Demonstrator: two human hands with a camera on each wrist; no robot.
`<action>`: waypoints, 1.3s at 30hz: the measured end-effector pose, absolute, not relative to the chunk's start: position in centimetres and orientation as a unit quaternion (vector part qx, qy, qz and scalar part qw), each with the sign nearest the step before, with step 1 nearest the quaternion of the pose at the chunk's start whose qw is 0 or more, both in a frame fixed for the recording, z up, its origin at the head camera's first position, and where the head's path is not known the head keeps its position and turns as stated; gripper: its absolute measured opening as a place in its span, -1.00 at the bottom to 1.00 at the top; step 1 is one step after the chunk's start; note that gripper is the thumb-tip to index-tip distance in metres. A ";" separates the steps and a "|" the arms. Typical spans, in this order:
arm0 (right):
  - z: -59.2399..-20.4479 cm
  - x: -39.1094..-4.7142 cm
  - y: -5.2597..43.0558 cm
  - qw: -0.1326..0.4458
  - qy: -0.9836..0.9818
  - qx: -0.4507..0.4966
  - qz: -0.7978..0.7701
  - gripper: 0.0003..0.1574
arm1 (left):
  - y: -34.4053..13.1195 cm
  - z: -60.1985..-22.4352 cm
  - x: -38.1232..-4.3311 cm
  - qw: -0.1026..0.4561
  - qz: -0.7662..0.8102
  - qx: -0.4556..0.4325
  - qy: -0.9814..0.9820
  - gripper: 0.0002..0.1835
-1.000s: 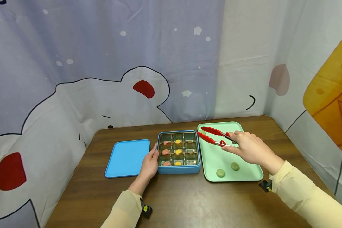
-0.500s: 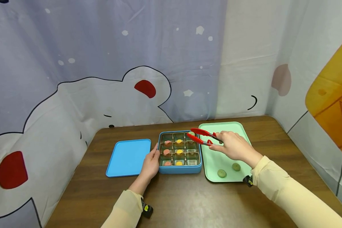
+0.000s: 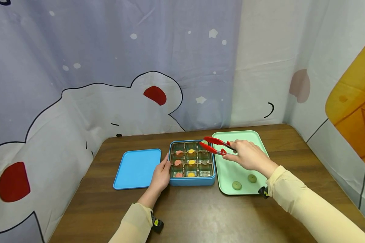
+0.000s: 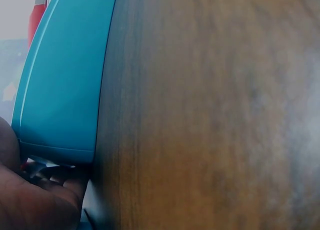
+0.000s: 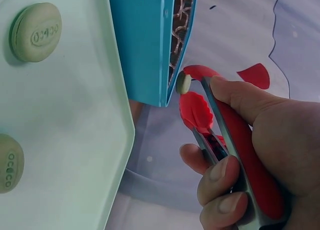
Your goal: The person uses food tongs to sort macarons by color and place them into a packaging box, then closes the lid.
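My right hand (image 3: 250,154) grips red-tipped tongs (image 5: 196,110). Between the tong tips is a green sandwich cookie (image 5: 183,83), at the back right compartment of a blue box (image 3: 192,181). The box has a clear divided insert; pink cookies (image 3: 177,162) lie in its left column and yellow cookies (image 3: 191,162) in its middle column. My left hand (image 3: 161,173) holds the box by its left side, thumb near the rim and fingers against the outer wall. Two more green cookies (image 3: 236,185) lie on a light green tray (image 3: 231,168) under my right hand.
A flat blue lid (image 3: 137,168) lies on the wooden table (image 3: 194,212), left of the box. The tray stands close along the box's right side. A printed curtain (image 3: 115,111) hangs behind the table and at its sides.
My right hand has moved left with the tongs, carrying the green cookie from the tray's back left to the box's back right compartment. In the last half second little has changed.
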State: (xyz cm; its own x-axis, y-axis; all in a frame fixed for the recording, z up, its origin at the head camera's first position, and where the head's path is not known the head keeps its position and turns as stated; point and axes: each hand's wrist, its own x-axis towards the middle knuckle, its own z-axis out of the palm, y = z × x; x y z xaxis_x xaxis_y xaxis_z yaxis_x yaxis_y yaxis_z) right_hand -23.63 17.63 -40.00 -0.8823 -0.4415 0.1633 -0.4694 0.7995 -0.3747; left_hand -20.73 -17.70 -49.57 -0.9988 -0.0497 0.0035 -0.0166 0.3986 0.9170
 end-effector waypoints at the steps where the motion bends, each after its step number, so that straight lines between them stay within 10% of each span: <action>1: -40.0 -23.7 17.6 0.034 -0.948 0.239 0.207 -0.59 | -17.7 -49.6 -20.7 0.015 -0.549 0.020 -0.836 -0.44; 39: -39.8 -18.4 24.1 0.061 -0.963 0.199 0.173 -0.45 | -17.6 -49.3 -20.7 0.015 -0.538 0.019 -0.842 -0.44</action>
